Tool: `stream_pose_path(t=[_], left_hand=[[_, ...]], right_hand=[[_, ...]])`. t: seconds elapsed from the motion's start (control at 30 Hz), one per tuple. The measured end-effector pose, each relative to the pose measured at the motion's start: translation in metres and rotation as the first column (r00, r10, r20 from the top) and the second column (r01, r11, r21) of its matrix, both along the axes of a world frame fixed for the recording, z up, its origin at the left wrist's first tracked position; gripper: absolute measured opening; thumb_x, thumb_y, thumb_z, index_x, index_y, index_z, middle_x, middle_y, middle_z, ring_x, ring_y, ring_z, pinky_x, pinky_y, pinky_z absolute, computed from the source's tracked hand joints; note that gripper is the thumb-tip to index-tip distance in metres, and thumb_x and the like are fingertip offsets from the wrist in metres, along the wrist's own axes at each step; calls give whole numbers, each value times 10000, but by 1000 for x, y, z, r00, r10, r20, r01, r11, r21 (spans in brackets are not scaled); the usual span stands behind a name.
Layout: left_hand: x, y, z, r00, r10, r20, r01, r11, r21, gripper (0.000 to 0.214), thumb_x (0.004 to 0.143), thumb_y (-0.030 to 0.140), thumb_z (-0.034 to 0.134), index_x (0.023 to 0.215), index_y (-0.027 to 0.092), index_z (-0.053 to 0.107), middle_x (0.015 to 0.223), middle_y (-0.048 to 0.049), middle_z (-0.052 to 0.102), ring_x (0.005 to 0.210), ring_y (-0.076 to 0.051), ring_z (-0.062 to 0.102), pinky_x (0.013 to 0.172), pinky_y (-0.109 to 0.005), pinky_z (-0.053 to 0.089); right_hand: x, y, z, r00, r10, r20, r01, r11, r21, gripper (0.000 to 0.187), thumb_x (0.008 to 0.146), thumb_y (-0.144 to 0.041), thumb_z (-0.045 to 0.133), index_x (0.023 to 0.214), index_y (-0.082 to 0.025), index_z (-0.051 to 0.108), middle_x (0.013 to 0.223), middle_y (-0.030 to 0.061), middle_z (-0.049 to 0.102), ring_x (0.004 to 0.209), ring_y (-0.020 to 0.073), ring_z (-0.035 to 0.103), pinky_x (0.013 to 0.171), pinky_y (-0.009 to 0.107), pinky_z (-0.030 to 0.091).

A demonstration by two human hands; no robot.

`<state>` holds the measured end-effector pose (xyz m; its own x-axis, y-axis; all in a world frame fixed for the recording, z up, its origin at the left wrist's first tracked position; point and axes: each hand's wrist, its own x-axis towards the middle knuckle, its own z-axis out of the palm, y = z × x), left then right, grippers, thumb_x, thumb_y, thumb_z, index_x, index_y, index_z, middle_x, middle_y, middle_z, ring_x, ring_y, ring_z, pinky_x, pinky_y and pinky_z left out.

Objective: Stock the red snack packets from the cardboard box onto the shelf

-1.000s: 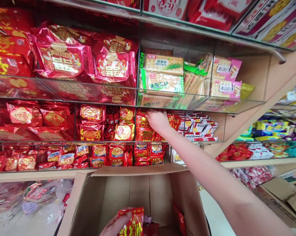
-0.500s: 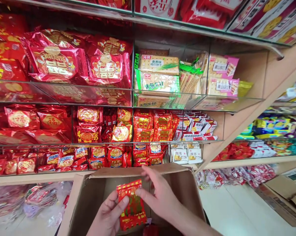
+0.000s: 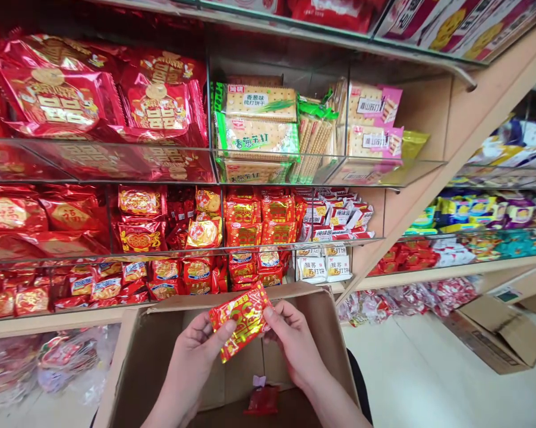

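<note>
A red and gold snack packet [image 3: 241, 323] is held tilted above an open cardboard box [image 3: 161, 362]. My left hand [image 3: 201, 339] grips its left side, thumb across the front. On the right edge, my right hand [image 3: 290, 339] pinches the packet between thumb and fingers. Below, at the bottom of the box, lies a dark red packet [image 3: 263, 400] with a small pale purple piece [image 3: 259, 381] beside it. Similar red and gold packets [image 3: 243, 235] are stacked in the shelf compartment just beyond the box.
Clear-fronted shelves hold large red packets [image 3: 63, 101], green-trimmed crackers [image 3: 257, 135] and white cracker packets [image 3: 325, 267]. A slanted wooden panel [image 3: 410, 196] borders them on the right. Bagged goods [image 3: 67, 356] lie under the shelf, and another cardboard box [image 3: 500, 333] stands on the floor at right.
The packet has been raised and turned, its right side now higher. My right hand has closed on its right edge. The view has shifted, and the dark red packet in the box shows more fully.
</note>
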<state>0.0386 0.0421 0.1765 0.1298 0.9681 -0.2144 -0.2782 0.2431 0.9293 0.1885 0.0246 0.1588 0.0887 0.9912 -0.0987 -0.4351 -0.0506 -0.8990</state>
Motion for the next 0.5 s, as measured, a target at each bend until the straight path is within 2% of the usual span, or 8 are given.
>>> stream_pose_path(t=[0.1,0.17,0.23,0.37,0.43,0.5], left_hand=[[-8,2,1,998,59,-3,-59,998,20,233,548,200,760,744,175,635,711,-1,716,676,-160,647,618,-215,494],[-9,3,4,998,57,-31,-56,998,28,237,537,185,767,741,165,647,713,-7,717,665,-151,643,608,-203,491],[-6,2,8,999,52,-7,-52,998,28,220,559,209,757,748,164,655,711,-11,720,665,-145,641,613,-202,493],[7,-4,14,989,68,131,-63,997,-41,177,583,251,739,717,171,657,663,-2,716,617,-149,644,568,-225,504],[16,-8,15,980,83,183,-75,996,-50,165,599,242,726,724,171,646,684,0,709,625,-150,644,566,-237,507],[22,-11,14,975,82,206,-73,996,-49,162,619,244,709,741,180,624,728,1,702,658,-151,640,600,-255,508]], right_hand=[[3,-3,3,996,80,37,-80,997,3,214,701,-357,632,730,-167,537,663,-2,605,599,98,535,517,198,382],[5,-3,7,992,118,43,-119,993,22,271,681,-340,653,870,-173,554,739,10,621,644,109,553,531,204,391],[9,-2,11,991,122,58,-124,991,41,298,673,-341,658,897,-170,562,722,10,619,626,114,556,531,215,401],[11,1,17,998,-43,45,39,996,78,193,687,-330,647,776,-169,587,642,-4,601,578,99,527,533,210,413],[9,1,17,995,-95,-32,98,991,96,183,698,-318,640,815,-191,579,732,0,619,639,104,545,572,214,433],[8,1,18,993,-80,-87,89,990,108,241,701,-314,635,908,-217,557,869,12,626,766,133,572,669,252,459]])
